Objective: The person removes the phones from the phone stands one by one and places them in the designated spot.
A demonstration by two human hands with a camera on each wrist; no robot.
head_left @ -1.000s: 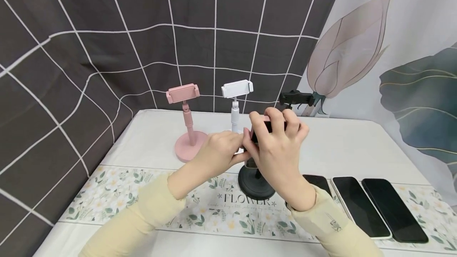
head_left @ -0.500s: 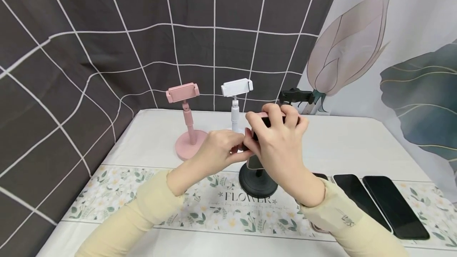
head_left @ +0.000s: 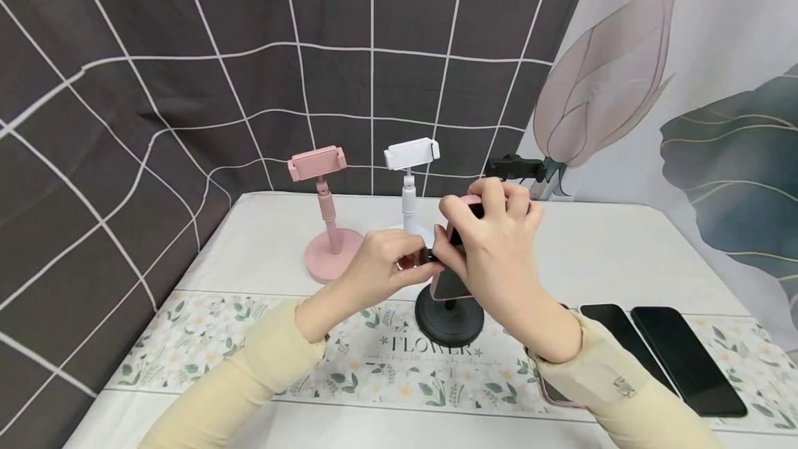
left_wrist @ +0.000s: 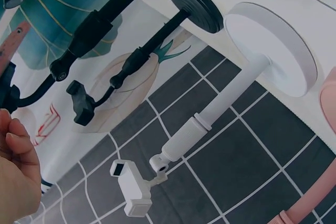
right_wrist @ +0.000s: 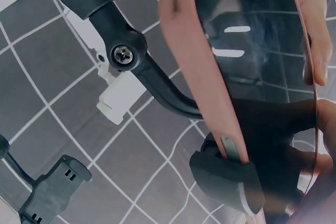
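Observation:
A smartphone with a pink edge [head_left: 450, 284] is in my right hand [head_left: 501, 248], whose fingers curl over its top and far side. It sits tilted at the black phone stand, whose round base [head_left: 449, 324] rests on the table. My left hand [head_left: 388, 258] pinches the black clamp [head_left: 427, 256] at the phone's left side. In the right wrist view, the clamp's jaw [right_wrist: 226, 182] lies against the phone's pink edge [right_wrist: 202, 72], and the stand's bent arm [right_wrist: 168, 90] leads to it. The left wrist view shows part of my left hand [left_wrist: 18, 177] beside the stand's neck [left_wrist: 92, 32].
A pink phone stand [head_left: 328, 210], a white one [head_left: 409, 192] and a second black one [head_left: 515, 168] stand behind. Two dark phones [head_left: 688, 359] lie side by side at the right. Another phone [head_left: 555, 393] is partly under my right sleeve. A grid-patterned cloth [head_left: 337, 82] hangs behind.
My right hand has shifted slightly right and up with the phone. The fingertips of both hands are a little farther apart, and the black clamp between them shows more.

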